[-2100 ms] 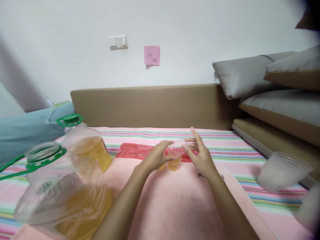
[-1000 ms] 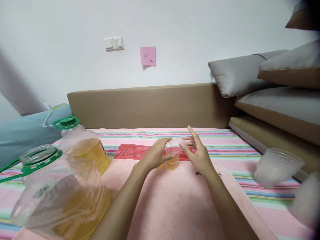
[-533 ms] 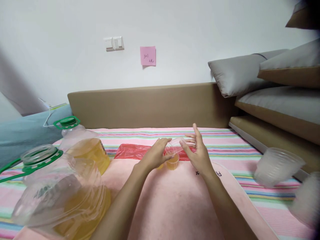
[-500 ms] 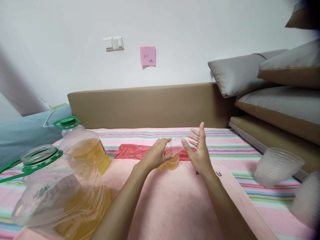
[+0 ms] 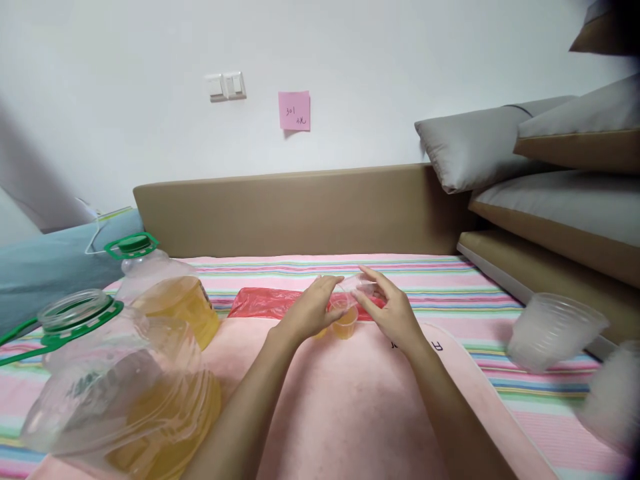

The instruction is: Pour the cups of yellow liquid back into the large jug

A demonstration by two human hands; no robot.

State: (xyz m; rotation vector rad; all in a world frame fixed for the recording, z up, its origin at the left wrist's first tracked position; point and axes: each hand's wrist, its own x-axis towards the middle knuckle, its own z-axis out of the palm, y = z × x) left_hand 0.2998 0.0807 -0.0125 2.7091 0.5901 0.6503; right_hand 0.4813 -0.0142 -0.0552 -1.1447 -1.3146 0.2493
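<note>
A small clear cup of yellow liquid (image 5: 345, 323) stands on a pink towel (image 5: 350, 400). Over it a second, empty clear cup (image 5: 356, 288) is tilted on its side, mouth down towards the filled one. My left hand (image 5: 307, 312) curls around the left side of the cups, fingertips on the tilted cup's rim. My right hand (image 5: 390, 312) has its fingers closed on the tilted cup's far end. A red plastic bag (image 5: 260, 303) lies just behind the cups.
Two large clear jugs of yellow oil with green collars sit at left, one near (image 5: 120, 393) and one further back (image 5: 165, 287). A stack of clear cups (image 5: 550, 330) lies at right on the striped sheet (image 5: 450, 280). Brown headboard and grey cushions (image 5: 480, 143) are behind.
My right hand's fingers, spread open half a second ago, have closed down onto the tilted cup. The left hand and the filled cup have stayed in place.
</note>
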